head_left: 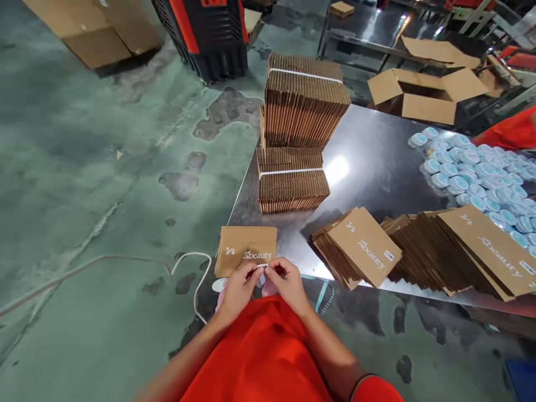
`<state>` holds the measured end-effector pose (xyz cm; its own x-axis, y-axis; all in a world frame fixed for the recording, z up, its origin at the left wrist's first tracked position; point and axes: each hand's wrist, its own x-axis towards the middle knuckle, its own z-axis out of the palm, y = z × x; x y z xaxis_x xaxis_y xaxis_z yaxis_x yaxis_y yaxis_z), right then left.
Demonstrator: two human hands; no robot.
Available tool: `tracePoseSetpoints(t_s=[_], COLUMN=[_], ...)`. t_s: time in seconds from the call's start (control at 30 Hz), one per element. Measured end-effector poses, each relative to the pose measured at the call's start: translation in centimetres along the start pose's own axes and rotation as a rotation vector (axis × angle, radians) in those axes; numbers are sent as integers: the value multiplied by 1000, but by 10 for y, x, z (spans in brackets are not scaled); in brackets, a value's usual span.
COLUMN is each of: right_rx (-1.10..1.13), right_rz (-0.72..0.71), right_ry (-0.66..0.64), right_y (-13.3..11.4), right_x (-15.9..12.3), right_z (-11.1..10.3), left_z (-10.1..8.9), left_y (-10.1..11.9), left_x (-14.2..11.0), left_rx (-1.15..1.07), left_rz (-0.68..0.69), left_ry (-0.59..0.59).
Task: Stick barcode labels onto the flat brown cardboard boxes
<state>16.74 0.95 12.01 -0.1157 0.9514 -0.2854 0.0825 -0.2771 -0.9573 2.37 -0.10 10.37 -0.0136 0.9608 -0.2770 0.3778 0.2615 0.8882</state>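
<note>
At the bottom centre of the frame, the person's left hand (238, 287) and right hand (288, 285) come together at the fingertips, both pinching a small white tab (262, 267) at the lower edge of a kraft mailer (246, 251) printed with "Sbeauty". The tab is small and partly hidden by the fingers, so it may be a strip of something else. The mailer sits at the near corner of a steel table (368, 167), with a pink item (221, 298) showing just under the left hand. A teal strap (323, 296) hangs below the table edge to the right of the hands, and a white cable (196, 285) curves across the green concrete floor (84, 167) to their left. Two stacks of flat corrugated card (304, 103) tied with white bands stand at the table's centre, and fanned piles of printed mailers (355, 245) lie along its near edge to the right. Jars with pale blue lids (473, 184) crowd the right side, beside a co-worker's red sleeve (508, 131). An open cardboard box (427, 95) sits at the upper right, and a black and red crate (205, 33) stands at the top of the frame
</note>
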Motion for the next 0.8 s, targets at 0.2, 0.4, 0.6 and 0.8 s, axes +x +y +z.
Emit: tracePoseSetpoints(t_s=[0.2,0.4,0.6,0.8], right_rx=[-71,-87,-191,-347], right_rz=[-17,99,107,117], right_ry=[165,311,293,282], right_y=[31,90,114,114], right_x=[28,86,110,115], right_z=[-11,-9,4,2], left_z=[0,-2,1,5], left_y=[-21,-71,-99,-105], left_x=[4,24,45,50], left_rx=[21,-95,-112,-103], left_rz=[-67,-144,-156,-153], left_ry=[-34,-14,-14,-20])
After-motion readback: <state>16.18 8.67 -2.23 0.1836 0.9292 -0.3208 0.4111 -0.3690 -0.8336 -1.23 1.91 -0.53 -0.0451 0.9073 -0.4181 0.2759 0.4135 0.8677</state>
